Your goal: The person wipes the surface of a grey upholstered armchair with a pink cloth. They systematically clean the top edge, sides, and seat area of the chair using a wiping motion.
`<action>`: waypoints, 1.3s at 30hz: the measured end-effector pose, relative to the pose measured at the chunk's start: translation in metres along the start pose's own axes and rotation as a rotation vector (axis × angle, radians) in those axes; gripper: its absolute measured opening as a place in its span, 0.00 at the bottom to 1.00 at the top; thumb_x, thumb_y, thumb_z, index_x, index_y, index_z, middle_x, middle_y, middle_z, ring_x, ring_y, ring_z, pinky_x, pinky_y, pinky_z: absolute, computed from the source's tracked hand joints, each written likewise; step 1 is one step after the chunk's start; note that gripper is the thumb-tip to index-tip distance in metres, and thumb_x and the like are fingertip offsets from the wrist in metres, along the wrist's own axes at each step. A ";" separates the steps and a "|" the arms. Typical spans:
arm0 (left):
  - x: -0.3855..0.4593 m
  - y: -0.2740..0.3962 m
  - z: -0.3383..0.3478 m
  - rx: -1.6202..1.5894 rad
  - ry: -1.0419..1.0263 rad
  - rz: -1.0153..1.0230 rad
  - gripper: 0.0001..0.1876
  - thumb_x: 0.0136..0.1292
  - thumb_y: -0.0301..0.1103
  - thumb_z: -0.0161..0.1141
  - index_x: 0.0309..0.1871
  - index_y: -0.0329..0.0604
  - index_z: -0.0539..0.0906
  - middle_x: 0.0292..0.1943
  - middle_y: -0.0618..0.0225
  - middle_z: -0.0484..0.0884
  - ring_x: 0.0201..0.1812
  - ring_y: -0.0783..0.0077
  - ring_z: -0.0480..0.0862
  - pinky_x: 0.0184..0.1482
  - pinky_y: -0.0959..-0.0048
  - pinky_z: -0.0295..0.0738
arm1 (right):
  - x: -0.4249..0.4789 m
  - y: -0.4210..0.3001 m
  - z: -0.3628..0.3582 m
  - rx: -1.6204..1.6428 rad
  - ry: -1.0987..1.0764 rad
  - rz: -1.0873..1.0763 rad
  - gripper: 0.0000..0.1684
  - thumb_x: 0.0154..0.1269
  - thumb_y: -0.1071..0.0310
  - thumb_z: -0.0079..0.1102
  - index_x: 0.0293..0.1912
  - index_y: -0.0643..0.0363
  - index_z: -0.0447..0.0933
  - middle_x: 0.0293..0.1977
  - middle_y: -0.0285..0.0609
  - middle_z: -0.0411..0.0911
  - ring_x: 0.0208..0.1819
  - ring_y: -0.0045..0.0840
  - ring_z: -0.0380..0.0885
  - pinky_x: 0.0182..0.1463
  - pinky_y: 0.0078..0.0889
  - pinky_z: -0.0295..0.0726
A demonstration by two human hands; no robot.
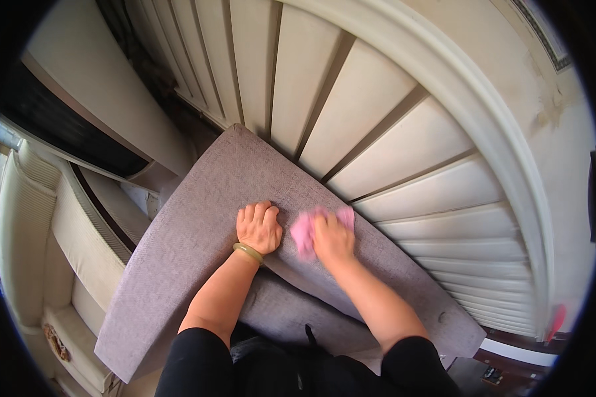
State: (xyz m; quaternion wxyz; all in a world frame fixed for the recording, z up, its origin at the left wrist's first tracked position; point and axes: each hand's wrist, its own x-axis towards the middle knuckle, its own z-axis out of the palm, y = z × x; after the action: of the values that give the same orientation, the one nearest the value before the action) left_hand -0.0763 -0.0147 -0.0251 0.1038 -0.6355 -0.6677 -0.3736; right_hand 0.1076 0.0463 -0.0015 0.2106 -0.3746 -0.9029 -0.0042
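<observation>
A pink cloth [305, 233] is bunched under my right hand [334, 238], pressed onto the top of a grey-mauve fabric sofa back [188, 213]. The cloth and this hand look slightly blurred. My left hand [260, 228] rests on the same fabric to the left of the cloth, its fingers curled in and nothing visible in it. A pale green bangle [248, 252] circles the left wrist. Below both hands, the sofa's inner side and seat [288, 307] show partly between my arms.
White slatted panelling [372, 119] with a curved-looking rail [477, 84] runs close along the sofa's far edge. At left stand a tall cabinet-like unit [99, 94] with a dark panel [64, 119] and a cream sofa [30, 238]. A red object [556, 322] is at lower right.
</observation>
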 end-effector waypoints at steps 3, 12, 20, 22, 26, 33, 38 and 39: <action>0.001 0.005 0.001 -0.021 0.000 0.000 0.15 0.43 0.28 0.58 0.39 0.43 0.79 0.42 0.62 0.79 0.40 0.58 0.77 0.42 0.63 0.69 | -0.062 0.004 -0.026 -0.101 -0.145 0.001 0.10 0.59 0.62 0.61 0.37 0.56 0.74 0.38 0.45 0.80 0.26 0.32 0.81 0.25 0.35 0.80; -0.002 0.005 0.011 -0.006 0.003 -0.012 0.15 0.51 0.33 0.57 0.43 0.37 0.79 0.42 0.55 0.79 0.38 0.52 0.77 0.42 0.59 0.70 | 0.051 -0.022 0.031 -0.067 0.014 0.017 0.06 0.62 0.67 0.54 0.39 0.57 0.73 0.30 0.42 0.76 0.28 0.30 0.81 0.27 0.33 0.81; -0.002 0.002 0.004 0.051 0.002 0.033 0.16 0.47 0.30 0.57 0.43 0.42 0.79 0.43 0.61 0.78 0.40 0.57 0.77 0.42 0.61 0.69 | -0.101 0.044 -0.051 -0.076 -0.022 0.205 0.13 0.54 0.66 0.62 0.41 0.55 0.76 0.29 0.42 0.76 0.25 0.32 0.80 0.25 0.37 0.78; -0.001 0.003 0.004 0.033 -0.005 0.032 0.16 0.47 0.29 0.56 0.43 0.41 0.79 0.43 0.60 0.78 0.39 0.56 0.77 0.42 0.61 0.69 | -0.111 0.053 -0.056 -0.195 -0.060 0.261 0.13 0.54 0.67 0.62 0.42 0.56 0.77 0.29 0.43 0.77 0.25 0.34 0.80 0.25 0.37 0.78; -0.001 0.006 0.006 0.009 -0.014 0.027 0.15 0.48 0.27 0.55 0.43 0.40 0.78 0.42 0.57 0.78 0.39 0.54 0.76 0.43 0.59 0.69 | -0.069 0.055 -0.035 -0.152 0.100 0.286 0.13 0.56 0.69 0.60 0.43 0.56 0.76 0.31 0.42 0.78 0.27 0.35 0.81 0.27 0.39 0.78; -0.001 0.009 0.009 0.032 -0.011 0.057 0.15 0.50 0.29 0.54 0.43 0.40 0.78 0.43 0.54 0.79 0.40 0.52 0.76 0.43 0.57 0.69 | 0.083 0.026 0.042 -0.027 0.020 0.441 0.06 0.60 0.65 0.54 0.36 0.55 0.72 0.32 0.47 0.79 0.28 0.43 0.83 0.29 0.47 0.82; -0.002 0.010 0.013 0.085 0.013 0.073 0.13 0.53 0.27 0.52 0.43 0.41 0.78 0.43 0.56 0.79 0.41 0.51 0.76 0.47 0.57 0.70 | 0.051 0.034 0.035 -0.107 0.083 0.353 0.06 0.57 0.67 0.56 0.35 0.56 0.72 0.29 0.44 0.77 0.25 0.39 0.82 0.28 0.42 0.82; -0.001 0.010 0.014 0.096 0.023 0.078 0.13 0.54 0.27 0.52 0.43 0.41 0.78 0.43 0.57 0.79 0.41 0.51 0.76 0.47 0.57 0.70 | 0.034 0.039 0.026 -0.145 0.098 0.328 0.07 0.56 0.67 0.57 0.35 0.56 0.72 0.29 0.44 0.77 0.26 0.39 0.82 0.27 0.42 0.82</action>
State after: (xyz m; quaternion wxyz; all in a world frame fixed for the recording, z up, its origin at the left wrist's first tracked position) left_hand -0.0623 -0.0074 -0.0320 0.1562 -0.6512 -0.6582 -0.3439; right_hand 0.1030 0.1015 -0.0177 0.2248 -0.5305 -0.8156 -0.0530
